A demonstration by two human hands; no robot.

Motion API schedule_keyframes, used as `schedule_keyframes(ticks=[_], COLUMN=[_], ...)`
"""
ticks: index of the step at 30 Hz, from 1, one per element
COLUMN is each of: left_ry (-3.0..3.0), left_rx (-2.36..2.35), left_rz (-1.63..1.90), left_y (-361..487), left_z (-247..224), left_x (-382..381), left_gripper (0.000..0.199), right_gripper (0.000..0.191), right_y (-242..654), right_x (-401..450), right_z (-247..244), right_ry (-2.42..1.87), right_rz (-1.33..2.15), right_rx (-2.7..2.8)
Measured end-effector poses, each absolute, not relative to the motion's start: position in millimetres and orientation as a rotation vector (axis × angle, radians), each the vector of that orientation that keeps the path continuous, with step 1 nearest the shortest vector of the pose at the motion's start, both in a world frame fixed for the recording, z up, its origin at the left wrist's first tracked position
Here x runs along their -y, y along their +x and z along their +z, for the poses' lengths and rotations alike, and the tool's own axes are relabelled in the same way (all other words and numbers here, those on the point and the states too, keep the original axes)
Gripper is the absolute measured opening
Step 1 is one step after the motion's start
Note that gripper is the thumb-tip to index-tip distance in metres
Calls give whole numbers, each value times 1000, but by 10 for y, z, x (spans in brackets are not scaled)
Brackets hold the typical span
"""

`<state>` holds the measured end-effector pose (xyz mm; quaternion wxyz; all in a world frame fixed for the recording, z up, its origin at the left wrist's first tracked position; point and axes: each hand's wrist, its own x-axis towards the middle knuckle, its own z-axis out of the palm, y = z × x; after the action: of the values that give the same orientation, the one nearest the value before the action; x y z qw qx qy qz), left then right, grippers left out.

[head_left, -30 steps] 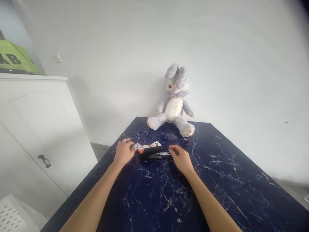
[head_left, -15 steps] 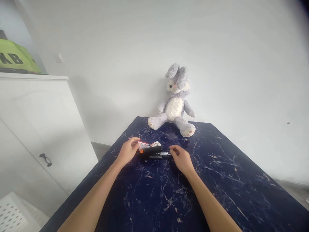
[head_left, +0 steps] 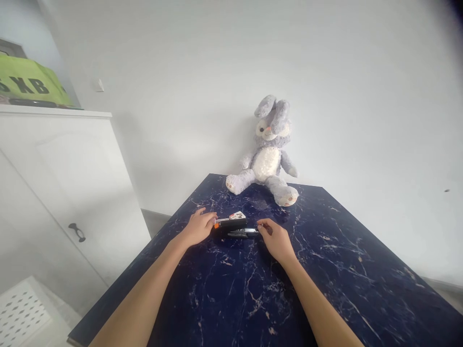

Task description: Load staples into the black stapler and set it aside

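A black stapler (head_left: 231,224) with an orange mark at its left end lies on the dark blue marbled table (head_left: 224,289); its top is raised off the metal rail. My left hand (head_left: 200,226) is at the stapler's left end, fingers apart and reaching over a small box that is mostly hidden beneath them. The thumb and fingers of my right hand (head_left: 275,237) are pinched at the right end of the metal rail. Just behind the stapler sits a small white and red box (head_left: 237,215).
A grey plush rabbit (head_left: 267,161) sits at the table's back edge against the wall. On the left stands a white cabinet (head_left: 72,183) with a green bag (head_left: 32,79) on top. A white perforated box (head_left: 21,308) is at the lower left.
My left hand has moved over the small box beside the stapler, covering most of it, and its fingers have spread. The whole view has shifted slightly. My right hand remains at the stapler's right end.
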<state>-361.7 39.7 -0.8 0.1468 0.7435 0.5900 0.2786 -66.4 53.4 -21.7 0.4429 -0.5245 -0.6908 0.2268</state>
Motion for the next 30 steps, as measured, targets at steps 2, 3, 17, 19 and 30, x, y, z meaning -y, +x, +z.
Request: schedule_keyframes(ticks=[2, 3, 17, 19, 30], left_ry=[2146, 2148, 2161, 2161, 1714], left_rx=[-1666, -1653, -1569, -1456, -822], left_rz=[787, 784, 1329, 1433, 997], left_y=[-3619, -3616, -3353, -3223, -2645], left_z=[34, 55, 406, 485, 362], left_x=[-364, -351, -176, -80, 231], left_gripper=[32, 30, 32, 34, 32], right_gripper=[24, 24, 32, 34, 39], right_y=[-666, -667, -696, -739, -585], right_x=[-531, -530, -460, -397, 105], right_z=[-217, -217, -115, -35, 110], right_ry=[-1299, -1298, -1230, -1183, -997], right_rz=[567, 571, 628, 672, 1173], right_rx=[1714, 1715, 1517, 1479, 1380])
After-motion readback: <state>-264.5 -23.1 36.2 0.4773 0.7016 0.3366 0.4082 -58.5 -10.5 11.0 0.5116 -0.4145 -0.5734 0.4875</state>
